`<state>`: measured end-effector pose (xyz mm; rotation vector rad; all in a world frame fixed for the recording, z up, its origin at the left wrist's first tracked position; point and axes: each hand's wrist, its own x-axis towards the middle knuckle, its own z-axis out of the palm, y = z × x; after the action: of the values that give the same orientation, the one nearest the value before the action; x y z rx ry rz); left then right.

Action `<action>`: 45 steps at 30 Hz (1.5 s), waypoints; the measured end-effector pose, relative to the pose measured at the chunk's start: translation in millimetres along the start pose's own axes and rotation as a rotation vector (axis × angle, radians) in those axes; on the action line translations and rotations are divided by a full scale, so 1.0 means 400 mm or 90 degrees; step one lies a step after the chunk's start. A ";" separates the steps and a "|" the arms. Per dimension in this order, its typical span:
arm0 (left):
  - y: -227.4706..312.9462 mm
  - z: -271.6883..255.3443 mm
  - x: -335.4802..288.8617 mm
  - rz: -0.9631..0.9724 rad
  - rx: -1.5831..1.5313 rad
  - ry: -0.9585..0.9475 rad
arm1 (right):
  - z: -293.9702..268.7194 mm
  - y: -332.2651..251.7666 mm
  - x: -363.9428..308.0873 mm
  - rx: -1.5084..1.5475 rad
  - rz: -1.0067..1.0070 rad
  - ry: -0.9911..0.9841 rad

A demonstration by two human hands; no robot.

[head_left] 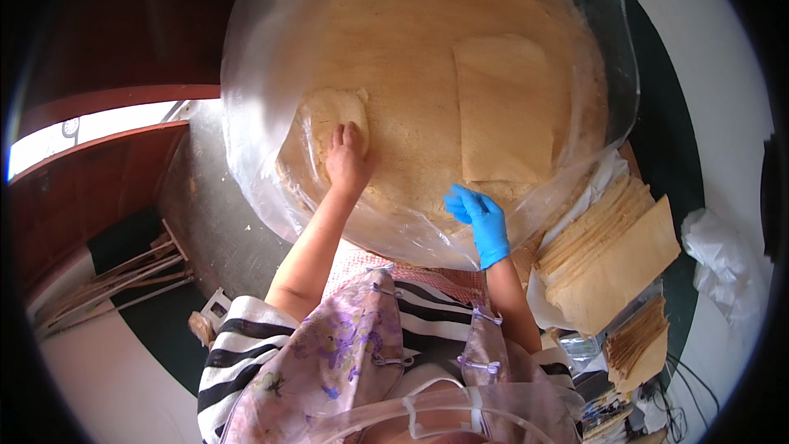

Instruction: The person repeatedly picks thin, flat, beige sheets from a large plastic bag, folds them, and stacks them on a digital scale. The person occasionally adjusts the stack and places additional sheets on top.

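Note:
A large round stack of thin tan flatbread (pixel 411 99) lies in front of me on a clear plastic sheet (pixel 263 140). At its left side, part of the top layer is folded inward as a flap (pixel 333 107). My bare left hand (pixel 348 160) rests on this flap, fingers stretched forward along it. A folded rectangular flatbread (pixel 505 111) lies flat on the right part of the round. My right hand (pixel 481 220), in a blue glove, hovers by the near edge, below that rectangle. Its fingers point left, slightly apart, and nothing shows in them.
Stacked folded flatbreads (pixel 612 251) stand to the right of the round, with a smaller pile (pixel 637 345) nearer me. A white plastic bag (pixel 723 255) lies at the far right. Wooden sticks (pixel 123 279) lean at the left, near a reddish door panel (pixel 99 185).

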<state>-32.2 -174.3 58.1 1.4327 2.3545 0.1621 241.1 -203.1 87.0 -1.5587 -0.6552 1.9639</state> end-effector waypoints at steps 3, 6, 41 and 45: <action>0.033 -0.079 0.008 -0.019 -0.011 -0.067 | 0.017 -0.062 0.012 -0.052 -0.136 -0.006; 0.097 -0.163 -0.018 0.000 -0.334 -0.111 | 0.029 -0.117 0.019 -0.029 -0.206 0.007; 0.334 -0.171 -0.116 0.068 -0.917 -0.771 | -0.168 -0.211 -0.349 0.091 -0.374 0.043; 0.514 -0.224 -0.279 0.234 -0.864 -0.949 | -0.198 -0.113 -0.614 0.237 -0.390 -0.065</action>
<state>150.8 -165.9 228.9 0.6661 0.4277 0.4475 368.4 -333.1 275.3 -0.9007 -0.6627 1.5848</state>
